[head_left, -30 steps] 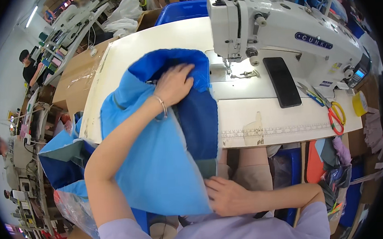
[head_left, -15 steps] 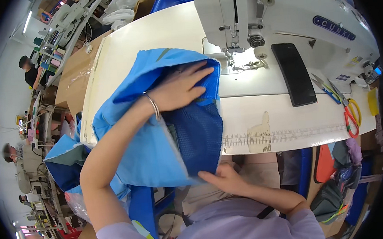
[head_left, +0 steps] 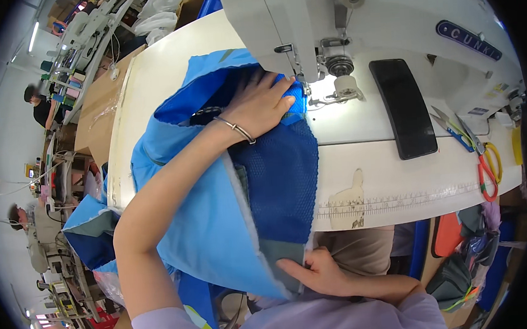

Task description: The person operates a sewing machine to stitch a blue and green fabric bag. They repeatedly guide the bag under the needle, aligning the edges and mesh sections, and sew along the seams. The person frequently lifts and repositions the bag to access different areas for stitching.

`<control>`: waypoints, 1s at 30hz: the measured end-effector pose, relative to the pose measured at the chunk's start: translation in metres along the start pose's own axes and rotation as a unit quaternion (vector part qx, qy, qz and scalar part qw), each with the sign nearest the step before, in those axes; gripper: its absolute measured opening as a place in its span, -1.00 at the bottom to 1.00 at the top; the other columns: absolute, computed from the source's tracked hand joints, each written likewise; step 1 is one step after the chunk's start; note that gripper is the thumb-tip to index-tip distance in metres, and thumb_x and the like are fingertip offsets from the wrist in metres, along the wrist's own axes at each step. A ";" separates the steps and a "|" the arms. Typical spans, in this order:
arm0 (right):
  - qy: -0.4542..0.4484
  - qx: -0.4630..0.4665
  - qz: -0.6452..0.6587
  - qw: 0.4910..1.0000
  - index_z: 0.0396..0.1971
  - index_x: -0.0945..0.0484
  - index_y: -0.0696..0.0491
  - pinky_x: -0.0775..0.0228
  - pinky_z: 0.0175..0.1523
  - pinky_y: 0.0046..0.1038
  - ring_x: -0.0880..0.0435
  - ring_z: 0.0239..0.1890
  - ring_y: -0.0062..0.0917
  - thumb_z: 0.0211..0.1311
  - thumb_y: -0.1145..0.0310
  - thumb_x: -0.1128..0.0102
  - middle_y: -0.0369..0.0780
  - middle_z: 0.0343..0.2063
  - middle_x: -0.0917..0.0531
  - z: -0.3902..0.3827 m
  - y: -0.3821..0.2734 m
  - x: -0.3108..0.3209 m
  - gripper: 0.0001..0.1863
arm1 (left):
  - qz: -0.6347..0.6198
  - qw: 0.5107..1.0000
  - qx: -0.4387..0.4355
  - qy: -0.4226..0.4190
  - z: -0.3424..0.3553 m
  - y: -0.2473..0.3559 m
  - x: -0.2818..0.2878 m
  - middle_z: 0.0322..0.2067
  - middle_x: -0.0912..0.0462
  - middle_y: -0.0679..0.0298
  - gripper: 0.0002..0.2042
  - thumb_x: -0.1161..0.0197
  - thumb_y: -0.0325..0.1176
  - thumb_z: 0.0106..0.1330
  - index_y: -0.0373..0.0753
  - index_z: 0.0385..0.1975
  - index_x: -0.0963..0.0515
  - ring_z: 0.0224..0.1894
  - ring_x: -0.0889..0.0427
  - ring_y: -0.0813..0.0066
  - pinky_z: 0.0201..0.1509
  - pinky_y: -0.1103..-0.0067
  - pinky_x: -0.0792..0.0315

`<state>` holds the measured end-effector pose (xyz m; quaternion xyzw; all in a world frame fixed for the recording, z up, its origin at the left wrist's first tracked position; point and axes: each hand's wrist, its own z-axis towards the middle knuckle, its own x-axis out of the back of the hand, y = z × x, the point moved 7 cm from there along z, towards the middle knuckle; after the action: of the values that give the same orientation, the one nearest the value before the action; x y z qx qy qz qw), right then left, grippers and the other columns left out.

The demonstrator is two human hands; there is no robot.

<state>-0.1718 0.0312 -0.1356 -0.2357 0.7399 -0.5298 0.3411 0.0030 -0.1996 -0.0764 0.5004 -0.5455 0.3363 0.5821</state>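
Observation:
A sewn light-blue fabric piece (head_left: 196, 212) with a navy mesh panel (head_left: 280, 188) lies over the table's left part and hangs past its front edge. My left hand (head_left: 260, 103), a metal bangle at its wrist, rests flat on the upper part of the piece, fingers spread. Just beyond its fingertips, the fabric's bright-blue corner (head_left: 295, 98) reaches the presser foot area of the sewing machine (head_left: 388, 18); the needle itself is hard to make out. Lower down, near my lap, my right hand (head_left: 326, 274) pinches the fabric's edge by a grey-green patch (head_left: 282, 255), thumb on top.
Right of the needle area lie a black phone (head_left: 403, 109) and scissors (head_left: 486, 161) with red and yellow handles. A printed ruler strip (head_left: 400, 202) runs along the table's front edge. More blue fabric (head_left: 91, 231) hangs at the left. Other people work at machines far left.
The fabric's corner has moved up against the presser foot, my left hand going with it. My right hand is slightly lower, and the grey-green patch now shows beside it. The view has shifted somewhat.

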 end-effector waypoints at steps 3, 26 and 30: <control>0.063 0.033 0.048 0.996 -0.33 -0.70 0.24 -0.20 -0.59 -0.58 -0.42 -0.63 -0.85 0.44 0.31 -0.32 -0.39 -0.72 -0.58 0.004 0.007 0.007 -0.74 | -0.012 0.997 0.051 -0.058 0.016 -0.006 -0.001 0.42 -0.31 -0.01 -0.48 0.04 -0.02 0.52 -0.24 0.31 -0.46 0.50 -0.19 -0.02 0.56 0.03 0.00; 0.084 0.151 -0.269 0.948 -0.67 -0.47 0.14 -0.29 -0.60 -0.35 -0.48 -0.77 -0.36 0.28 0.23 -0.47 -0.16 -0.77 -0.51 -0.004 -0.010 0.025 -0.55 | -0.088 0.971 -0.173 0.142 -0.094 0.053 0.050 -0.17 -0.71 0.28 -0.79 -0.33 -0.55 0.04 -0.19 -0.34 -0.50 -0.12 -0.65 0.25 0.13 0.32 -0.45; 0.073 0.262 -0.371 0.888 -0.48 -0.61 0.13 -0.43 -0.51 -0.39 -0.62 -0.64 -0.40 0.22 0.23 -0.51 -0.21 -0.63 -0.63 -0.017 -0.070 0.035 -0.70 | -0.332 0.912 -0.200 0.134 -0.113 0.027 0.066 -0.43 -0.67 0.23 -0.94 -0.19 -0.51 0.05 -0.25 -0.47 -0.50 -0.40 -0.65 0.30 -0.14 0.47 -0.48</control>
<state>-0.2084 -0.0064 -0.0754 -0.3552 0.4558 -0.8081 0.1140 0.0230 -0.0951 0.0040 0.4761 -0.3208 0.0717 0.8156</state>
